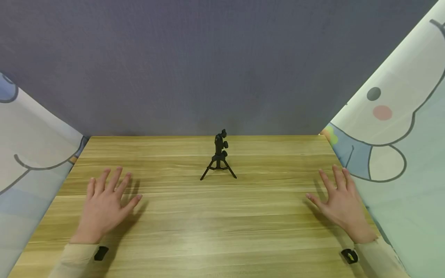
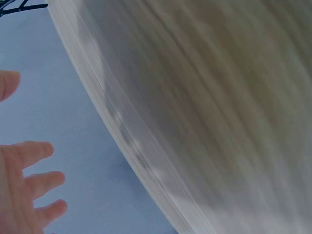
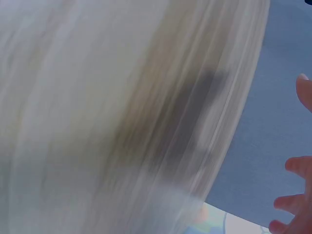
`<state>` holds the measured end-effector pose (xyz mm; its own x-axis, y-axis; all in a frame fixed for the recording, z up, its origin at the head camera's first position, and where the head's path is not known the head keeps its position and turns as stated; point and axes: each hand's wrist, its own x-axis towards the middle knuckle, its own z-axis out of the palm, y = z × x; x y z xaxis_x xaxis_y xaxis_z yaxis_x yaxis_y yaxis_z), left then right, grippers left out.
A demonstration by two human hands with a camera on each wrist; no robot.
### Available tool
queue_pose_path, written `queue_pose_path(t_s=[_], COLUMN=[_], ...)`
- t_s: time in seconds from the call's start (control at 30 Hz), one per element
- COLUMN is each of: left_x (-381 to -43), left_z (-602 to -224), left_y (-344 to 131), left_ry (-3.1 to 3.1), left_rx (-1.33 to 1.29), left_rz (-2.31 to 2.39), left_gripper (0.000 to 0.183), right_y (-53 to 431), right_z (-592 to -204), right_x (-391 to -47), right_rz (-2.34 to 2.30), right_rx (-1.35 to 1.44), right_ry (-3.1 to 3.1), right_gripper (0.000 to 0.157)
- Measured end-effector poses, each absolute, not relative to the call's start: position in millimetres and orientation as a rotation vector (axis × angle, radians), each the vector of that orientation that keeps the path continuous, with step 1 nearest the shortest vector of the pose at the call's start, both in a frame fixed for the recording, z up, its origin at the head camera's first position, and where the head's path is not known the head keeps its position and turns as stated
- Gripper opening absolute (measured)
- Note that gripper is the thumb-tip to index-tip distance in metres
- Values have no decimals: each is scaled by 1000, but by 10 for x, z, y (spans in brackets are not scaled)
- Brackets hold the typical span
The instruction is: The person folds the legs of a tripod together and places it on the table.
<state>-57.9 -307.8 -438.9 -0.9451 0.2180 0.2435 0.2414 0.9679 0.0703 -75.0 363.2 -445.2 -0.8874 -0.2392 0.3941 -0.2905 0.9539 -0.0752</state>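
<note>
Black tripod (image 1: 218,156) stands upright on the wooden table (image 1: 215,227), near its far edge and about midway between the two sides, just in front of the grey backdrop (image 1: 208,69). Its visible legs are spread apart, and small knobs stick out on one side of its column. The left hand (image 1: 104,208) and the right hand (image 1: 342,204) are at opposite sides of the table, both well apart from the tripod. Each hand is free, with fingers spread and nothing grasped. The shadows lie apart from the fingers, so the hands seem to be held a little above the wood.

The step in hand is, by judgement, a ready position, with no contact made yet. To handle the tripod, at least one hand would have to come inward and forward, and then pinch the column. The thin legs look like a less sure place for a grip, and a careless push on the upper part could perhaps tip it. How firmly the joints are tightened cannot be told.
</note>
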Motion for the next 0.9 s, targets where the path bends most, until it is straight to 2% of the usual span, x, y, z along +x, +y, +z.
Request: queue_pose_path(t_s=[0.17, 0.4, 0.6, 0.9], left_x=[-601, -668, -748, -843], left_z=[-4357, -4373, -4360, -4371], left_y=[-2994, -2867, -2699, -2469], left_ry=[-2855, -2732, -2678, -2771], left_rx=[-326, -377, -425, -354], left_rz=[-199, -288, -433, -783], left_gripper=[76, 70, 60, 51], right_y=[3575, 3376, 3144, 2836], right_z=[-4489, -4429, -4351, -4319], right_x=[-800, -805, -888, -1051], right_rz=[325, 556, 684, 934], right_rx=[497, 388, 366, 408], right_ry=[-2552, -2661, -2679, -2634], right_gripper=[96, 69, 65, 59])
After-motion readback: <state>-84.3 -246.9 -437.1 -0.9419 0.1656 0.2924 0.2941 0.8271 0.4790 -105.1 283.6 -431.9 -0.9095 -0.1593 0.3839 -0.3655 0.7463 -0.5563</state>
